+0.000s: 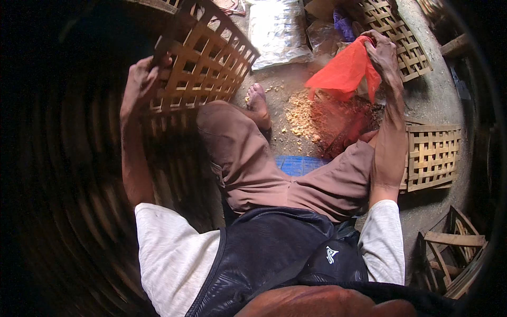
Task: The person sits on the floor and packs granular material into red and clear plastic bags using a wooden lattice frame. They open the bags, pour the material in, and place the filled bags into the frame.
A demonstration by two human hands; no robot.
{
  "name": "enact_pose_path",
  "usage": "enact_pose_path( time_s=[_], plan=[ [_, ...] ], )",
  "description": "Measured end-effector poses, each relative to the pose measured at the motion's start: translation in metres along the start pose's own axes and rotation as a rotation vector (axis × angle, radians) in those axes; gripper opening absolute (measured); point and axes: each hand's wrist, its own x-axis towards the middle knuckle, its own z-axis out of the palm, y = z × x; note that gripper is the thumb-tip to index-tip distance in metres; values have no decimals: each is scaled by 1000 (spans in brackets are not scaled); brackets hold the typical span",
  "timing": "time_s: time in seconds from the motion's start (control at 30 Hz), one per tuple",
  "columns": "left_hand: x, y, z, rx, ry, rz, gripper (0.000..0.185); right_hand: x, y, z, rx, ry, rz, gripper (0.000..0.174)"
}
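My left hand (pixel 143 77) is curled around a dark edge at the near corner of a woven bamboo basket (pixel 202 65), which stands tilted beside my knee. Shadow hides part of that grip. From my right hand (pixel 382 51) hangs a thin, bright red sheet (pixel 340 75), pinched at its upper corner. Its lower edge droops over a heap of yellowish crumbly material (pixel 299 115) on the ground. Under the sheet the right part of the heap looks dark red; whether that is tinted light or more red material, I cannot tell.
A shiny pale wrapped bundle (pixel 279 31) lies ahead, with clear plastic and a purple bag (pixel 344 25) beside it. More woven bamboo baskets stand at the upper right (pixel 396 35) and right (pixel 433 158). A broken-looking wooden frame (pixel 455 237) lies lower right. Something blue (pixel 299 164) lies between my legs.
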Motion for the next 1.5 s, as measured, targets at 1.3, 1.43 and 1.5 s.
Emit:
enact_pose_path(
  time_s=[1.3, 1.43, 1.5],
  plan=[
    [287, 15, 320, -2273, 733, -550, 31, -21, -33, -18, 107, -26, 169, 18],
    [299, 24, 351, -2302, 745, -617, 35, -24, -38, -23, 100, -37, 229, 17],
    [291, -1, 372, -2203, 782, -681, 41, -19, -42, -21, 103, -79, 219, 17]
  ],
)
